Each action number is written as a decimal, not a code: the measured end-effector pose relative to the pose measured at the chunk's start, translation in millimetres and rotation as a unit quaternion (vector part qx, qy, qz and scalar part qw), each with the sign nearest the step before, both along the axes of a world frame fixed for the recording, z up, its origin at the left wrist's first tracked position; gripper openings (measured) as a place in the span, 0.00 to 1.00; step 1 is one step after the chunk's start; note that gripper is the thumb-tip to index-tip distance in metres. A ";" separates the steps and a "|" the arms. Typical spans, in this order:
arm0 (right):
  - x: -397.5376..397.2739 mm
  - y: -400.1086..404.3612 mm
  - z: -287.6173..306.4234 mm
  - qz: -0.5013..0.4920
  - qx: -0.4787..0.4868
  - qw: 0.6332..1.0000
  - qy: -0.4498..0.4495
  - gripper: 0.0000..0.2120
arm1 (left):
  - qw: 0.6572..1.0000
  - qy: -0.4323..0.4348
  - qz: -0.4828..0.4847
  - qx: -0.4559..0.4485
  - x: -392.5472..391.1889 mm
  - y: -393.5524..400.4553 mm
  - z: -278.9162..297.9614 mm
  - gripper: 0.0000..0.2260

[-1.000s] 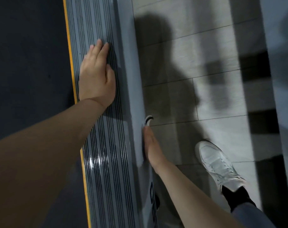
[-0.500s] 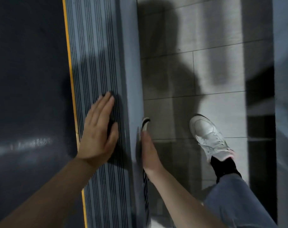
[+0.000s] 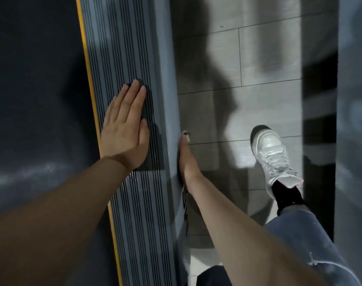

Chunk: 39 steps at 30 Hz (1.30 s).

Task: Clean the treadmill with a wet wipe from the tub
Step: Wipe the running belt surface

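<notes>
The wet wipe [image 3: 185,134] shows only as a small pale scrap poking past the fingertips of the right hand [image 3: 186,162], pressed against the outer side face of the treadmill [image 3: 167,79]. That hand is seen edge-on, flat against the grey side panel with its fingers stretched forward along it; how the wipe is pinned beneath them cannot be told, since the palm side is hidden. No tub is in view.

The left hand [image 3: 124,131] lies palm down on the ribbed side rail [image 3: 122,58], fingers straight and close together, thumb alongside, holding nothing. Its little-finger side reaches the yellow stripe [image 3: 87,58] that marks the inner edge of the rail, where the dark running belt [image 3: 35,79] begins. The rail runs free of objects ahead of the fingertips toward the top of the view, and the side panel likewise ahead of the right hand.

To the right of the panel lies grey tiled floor [image 3: 268,58], open between the treadmill and a grey upright surface [image 3: 353,141] at the far right edge. One white sneaker [image 3: 273,157] stands on that floor, near the right hand but apart from it, with a black sock and a pale blue trouser leg [image 3: 312,244] above it.

Counted: two hands, one wipe, one shoe, one treadmill.
</notes>
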State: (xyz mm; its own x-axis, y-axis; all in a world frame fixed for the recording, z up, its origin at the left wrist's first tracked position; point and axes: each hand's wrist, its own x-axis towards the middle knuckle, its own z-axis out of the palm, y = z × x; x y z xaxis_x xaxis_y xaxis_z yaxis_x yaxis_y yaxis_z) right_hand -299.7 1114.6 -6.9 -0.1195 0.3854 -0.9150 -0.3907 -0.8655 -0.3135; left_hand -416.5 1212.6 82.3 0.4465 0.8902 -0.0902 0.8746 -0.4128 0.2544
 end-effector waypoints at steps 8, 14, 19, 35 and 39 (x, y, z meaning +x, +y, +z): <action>-11.5 -63.2 78.2 0.038 0.349 0.932 -0.091 0.29 | 1.000 0.002 0.006 -0.003 0.4 0.4 1.7 0.27; -8.6 -77.0 23.7 0.015 -0.020 0.997 0.080 0.38 | 1.000 -0.001 -0.007 0.006 -3.5 -1.5 -3.2 0.27; -20.4 -108.4 73.6 0.014 0.169 0.985 -0.022 0.37 | 1.000 -0.005 -0.006 0.025 -2.7 -6.7 -4.4 0.25; -36.1 -209.7 78.5 0.074 0.215 0.971 -0.071 0.31 | 0.999 0.002 0.039 -0.022 -63.2 -261.8 1.3 0.26; -46.9 -216.2 95.7 0.067 0.355 0.923 -0.132 0.30 | 0.999 0.004 0.044 -0.019 -62.8 -260.8 0.7 0.27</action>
